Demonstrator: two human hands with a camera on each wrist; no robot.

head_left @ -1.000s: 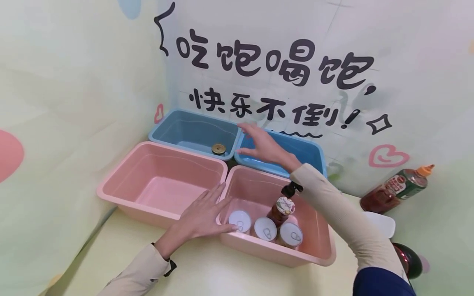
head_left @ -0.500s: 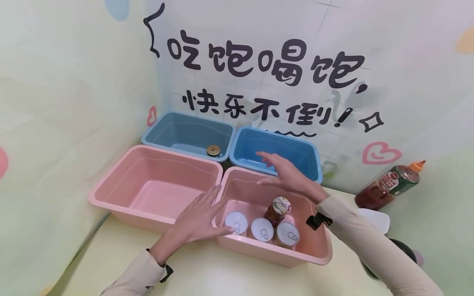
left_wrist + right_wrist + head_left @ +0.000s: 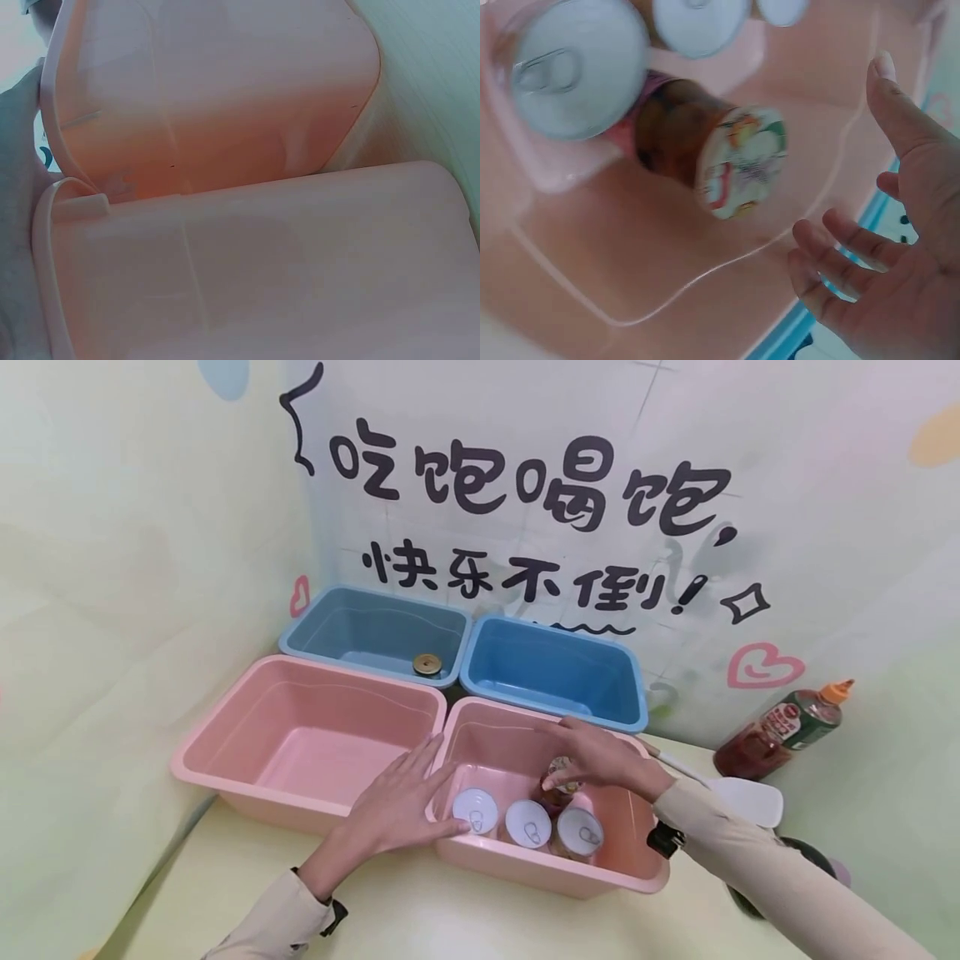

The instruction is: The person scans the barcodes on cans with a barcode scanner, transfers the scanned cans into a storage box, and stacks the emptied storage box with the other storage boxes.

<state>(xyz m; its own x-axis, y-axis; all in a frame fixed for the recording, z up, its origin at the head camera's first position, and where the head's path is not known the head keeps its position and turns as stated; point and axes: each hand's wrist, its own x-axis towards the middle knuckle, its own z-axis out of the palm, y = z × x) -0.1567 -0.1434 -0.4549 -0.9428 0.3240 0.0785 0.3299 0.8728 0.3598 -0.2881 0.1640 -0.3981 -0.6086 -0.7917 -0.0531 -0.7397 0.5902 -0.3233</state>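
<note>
My right hand (image 3: 600,756) is over the right pink bin (image 3: 525,872), fingers spread and holding nothing. Right below it, a glass jar (image 3: 675,127) of dark reddish contents with a patterned lid stands in that bin; a gap between hand and jar shows in the right wrist view. Three cans with pale pull-tab lids stand by the bin's near wall: a left can (image 3: 475,811), a middle can (image 3: 528,823) and a right can (image 3: 579,832). My left hand (image 3: 390,806) rests, fingers extended, across the adjoining rims of this bin and the left pink bin (image 3: 300,693).
Behind stand a left blue bin (image 3: 375,618), with a gold-topped tin (image 3: 427,664) inside, and a right blue bin (image 3: 555,660). Right of the bins are a red sauce bottle (image 3: 776,731), a white spatula (image 3: 750,800) and a dark round object (image 3: 810,860), partly behind the sleeve.
My right hand has come back from above the right blue bin to over the jar in the right pink bin. The left hand stays at the rims. The view has shifted slightly.
</note>
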